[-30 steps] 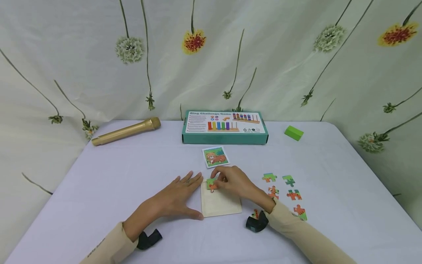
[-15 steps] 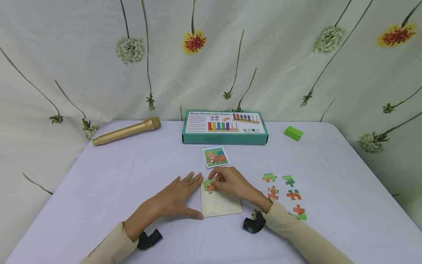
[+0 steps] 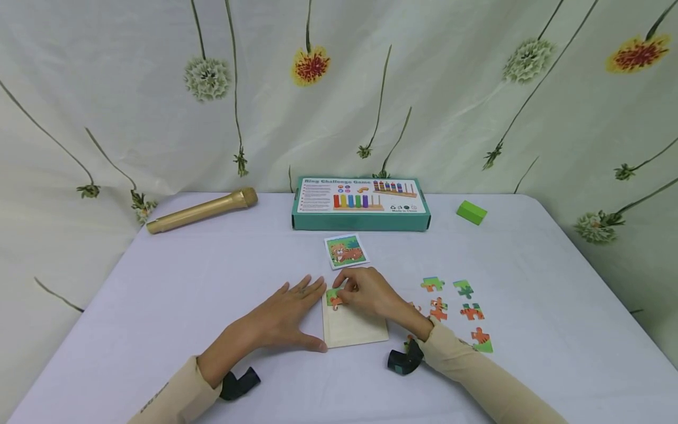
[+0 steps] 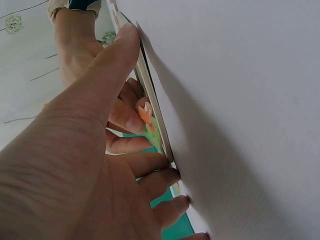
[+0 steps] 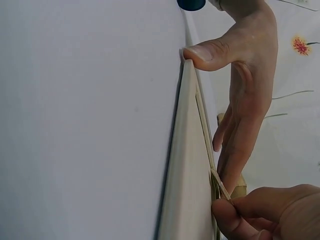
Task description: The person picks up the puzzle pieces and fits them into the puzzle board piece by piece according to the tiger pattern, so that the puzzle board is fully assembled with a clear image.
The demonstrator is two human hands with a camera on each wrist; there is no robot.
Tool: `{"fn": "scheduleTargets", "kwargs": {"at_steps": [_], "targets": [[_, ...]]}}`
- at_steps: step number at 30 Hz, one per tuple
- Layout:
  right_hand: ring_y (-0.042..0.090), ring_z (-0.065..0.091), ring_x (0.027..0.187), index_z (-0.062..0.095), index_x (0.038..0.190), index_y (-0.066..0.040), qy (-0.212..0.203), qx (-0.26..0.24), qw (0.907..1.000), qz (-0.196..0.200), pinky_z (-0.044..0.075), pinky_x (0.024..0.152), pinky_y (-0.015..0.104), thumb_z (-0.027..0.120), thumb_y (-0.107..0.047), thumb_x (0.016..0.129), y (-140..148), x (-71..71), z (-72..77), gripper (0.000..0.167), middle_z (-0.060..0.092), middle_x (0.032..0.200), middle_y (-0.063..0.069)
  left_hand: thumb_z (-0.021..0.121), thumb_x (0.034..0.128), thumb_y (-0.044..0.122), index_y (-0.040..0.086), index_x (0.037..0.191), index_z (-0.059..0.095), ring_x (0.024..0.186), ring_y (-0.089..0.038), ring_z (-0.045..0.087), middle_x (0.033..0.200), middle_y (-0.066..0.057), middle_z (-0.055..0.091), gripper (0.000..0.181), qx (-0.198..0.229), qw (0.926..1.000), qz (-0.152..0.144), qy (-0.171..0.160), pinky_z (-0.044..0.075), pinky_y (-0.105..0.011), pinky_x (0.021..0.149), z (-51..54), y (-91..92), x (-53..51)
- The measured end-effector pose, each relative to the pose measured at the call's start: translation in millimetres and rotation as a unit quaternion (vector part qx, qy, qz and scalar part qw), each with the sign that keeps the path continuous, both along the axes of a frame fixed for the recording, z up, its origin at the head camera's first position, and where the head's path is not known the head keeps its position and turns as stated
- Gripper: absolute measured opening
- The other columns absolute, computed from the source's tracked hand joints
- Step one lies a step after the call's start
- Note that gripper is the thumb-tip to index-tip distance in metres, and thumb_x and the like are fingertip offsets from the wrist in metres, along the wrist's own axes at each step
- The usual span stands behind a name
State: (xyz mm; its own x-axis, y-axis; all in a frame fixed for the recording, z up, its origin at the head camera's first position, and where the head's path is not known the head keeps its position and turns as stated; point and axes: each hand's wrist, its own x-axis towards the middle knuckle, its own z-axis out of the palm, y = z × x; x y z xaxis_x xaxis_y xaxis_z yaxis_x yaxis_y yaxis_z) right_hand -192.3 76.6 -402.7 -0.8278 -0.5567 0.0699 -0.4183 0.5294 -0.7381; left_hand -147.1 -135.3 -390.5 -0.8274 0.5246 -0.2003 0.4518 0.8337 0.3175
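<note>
One piece [image 3: 332,297], green and orange, is pinched between the thumb and forefinger of my right hand [image 3: 366,291], the two drawn close with only its thinness between them. I have it at the far left corner of the pale board [image 3: 355,330], tilted; whether any of its edge meets the board's floor I cannot tell. My left hand [image 3: 290,311] lies along the board's left side, fingers straight and thumb spread well away from them, gripping nothing; the thumb tip touches the near left corner, and the fingertips are by the far left one. Just beyond the board is a card [image 3: 346,252] with a tiger picture. Loose pieces [image 3: 472,312] lie to the right, some partly hidden by my right wrist. Farther back on the white cloth [image 3: 529,265] are a teal box [image 3: 361,221], a gold microphone [image 3: 203,211] left of it and a green block [image 3: 471,212] to its right.
</note>
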Motion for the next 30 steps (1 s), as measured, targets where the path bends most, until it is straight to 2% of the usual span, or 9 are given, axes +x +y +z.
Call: {"fn": "scheduleTargets", "kwargs": {"at_steps": [17, 30], "targets": [[0.005, 0.053, 0.06, 0.069, 0.096, -0.006, -0.015, 0.009, 0.9998, -0.005, 0.039, 0.055, 0.018, 0.066, -0.005, 0.087, -1.9, -0.2, 1.3, 0.009, 0.065, 0.064, -0.003, 0.073, 0.0664, 0.069, 0.013, 0.152, 0.028, 0.148, -0.024, 0.012, 0.159, 0.0, 0.022, 0.111, -0.005, 1.0, 0.0, -0.005, 0.013, -0.055, 0.116, -0.2, -0.2, -0.3], [0.006, 0.051, 0.059, 0.068, 0.097, -0.008, 0.001, 0.027, 0.9996, -0.005, 0.038, 0.054, 0.02, 0.066, -0.006, 0.087, -1.2, 0.8, 0.8, 0.011, 0.062, 0.065, -0.004, 0.072, 0.0666, 0.069, 0.013, 0.152, 0.027, 0.148, -0.024, 0.011, 0.159, 0.001, 0.021, 0.111, -0.002, 1.0, 0.001, -0.007, 0.012, -0.055, 0.117, -0.4, -0.2, -0.4]]}}
